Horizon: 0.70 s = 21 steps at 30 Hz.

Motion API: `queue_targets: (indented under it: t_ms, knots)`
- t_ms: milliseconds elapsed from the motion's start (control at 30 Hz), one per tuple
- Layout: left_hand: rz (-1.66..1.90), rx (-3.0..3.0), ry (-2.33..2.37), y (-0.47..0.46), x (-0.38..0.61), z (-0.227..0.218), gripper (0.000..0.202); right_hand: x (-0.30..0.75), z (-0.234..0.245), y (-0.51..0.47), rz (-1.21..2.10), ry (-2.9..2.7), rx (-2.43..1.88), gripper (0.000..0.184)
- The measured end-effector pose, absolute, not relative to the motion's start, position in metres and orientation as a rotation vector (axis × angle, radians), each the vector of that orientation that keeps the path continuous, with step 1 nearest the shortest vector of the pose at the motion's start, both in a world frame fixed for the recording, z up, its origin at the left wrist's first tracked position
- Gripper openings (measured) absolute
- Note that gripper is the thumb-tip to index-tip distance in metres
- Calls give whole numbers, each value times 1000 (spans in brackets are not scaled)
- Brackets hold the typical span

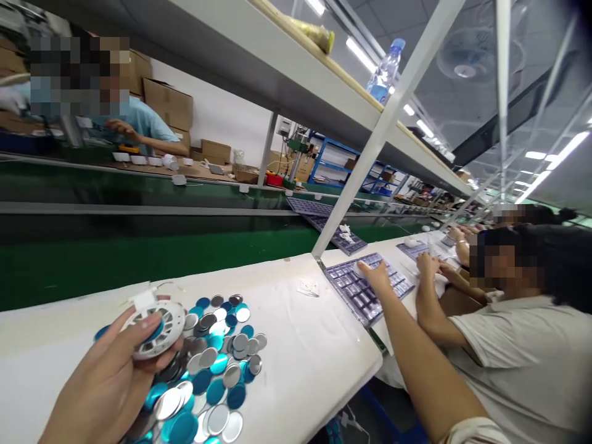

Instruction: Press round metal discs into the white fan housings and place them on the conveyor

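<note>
My left hand [111, 364] grips a round white slotted housing [173, 317], like a small fan part, with a small white block and thin wires at its top. The thumb presses on a blue disc [156, 331] at its centre. Below and beside this hand lies a loose pile of thin round discs [217, 357], some shiny blue and some silver. My right hand [377, 277] reaches far to the right over a grey compartment tray [365, 302]. Its fingers close on a white part [358, 269] at the tray, partly hidden by them.
A small white piece with a wire [308, 287] lies on the white table [296, 351]. A slanted white post [356, 185] rises behind the tray. More trays [328, 225] lie on the green conveyor [259, 243]. A co-worker [522, 345] sits close at right; another person [148, 123] works across.
</note>
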<state>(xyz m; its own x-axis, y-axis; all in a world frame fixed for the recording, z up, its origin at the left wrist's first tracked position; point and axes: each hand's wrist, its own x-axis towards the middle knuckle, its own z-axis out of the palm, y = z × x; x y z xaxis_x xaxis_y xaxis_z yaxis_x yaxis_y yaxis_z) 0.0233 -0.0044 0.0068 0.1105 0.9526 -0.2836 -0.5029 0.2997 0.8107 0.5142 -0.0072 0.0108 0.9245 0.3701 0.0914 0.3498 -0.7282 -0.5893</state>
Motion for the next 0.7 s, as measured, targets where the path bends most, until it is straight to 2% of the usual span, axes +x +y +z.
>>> queue_targets:
  t_ms: [133, 200, 267, 333, 500, 600, 700]
  knots:
    - [1318, 703, 854, -4, 21, 20, 18, 516, 12, -6, 82, -571, -2474, 42]
    - [1312, 625, 825, -2, 20, 20, 19, 510, 15, -11, 81, -622, -2459, 60]
    - [1330, 556, 838, 1, 19, 19, 32, 494, 16, -19, 84, -715, -2411, 83]
    - [1365, 503, 836, 4, 18, 19, 43, 468, 14, -29, 103, -834, -2335, 96]
    - [1293, 495, 839, 6, 18, 21, 57, 359, 8, -58, 334, -1162, -1961, 98]
    - [1163, 579, 843, -8, 28, 20, 54, 289, 12, -72, 534, -1288, -1693, 96]
    - [989, 644, 754, -31, 45, 17, 49, 240, 16, -72, 683, -1399, -1574, 102]
